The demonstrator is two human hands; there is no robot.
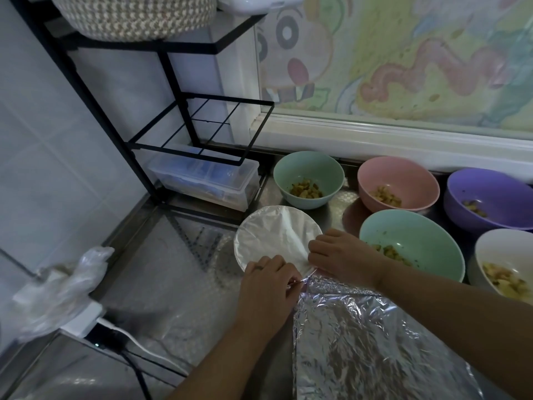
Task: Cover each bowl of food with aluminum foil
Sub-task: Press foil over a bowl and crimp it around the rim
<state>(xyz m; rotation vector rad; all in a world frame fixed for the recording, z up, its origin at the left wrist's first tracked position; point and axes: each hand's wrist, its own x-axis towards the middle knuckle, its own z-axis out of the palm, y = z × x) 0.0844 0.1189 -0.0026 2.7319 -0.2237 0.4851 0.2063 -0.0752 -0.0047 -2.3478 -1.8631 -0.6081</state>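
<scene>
The shiny foil (pixel 274 235) lies flat over the round white bowl (pixel 238 252) on the bumpy metal counter (pixel 173 269). Our left hand (pixel 268 287) and right hand (pixel 343 255) pinch the crinkly foil at the bowl's near edge. A big green bowl (pixel 418 235) sits beside our right hand. The counter spreads wide on the left.

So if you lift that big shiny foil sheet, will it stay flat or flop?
Probably flops and bends: the foil sheet is thin and already wrinkled. It likely holds a pressed shape, as over the covered bowl. Seems light, maybe tears easily.
</scene>
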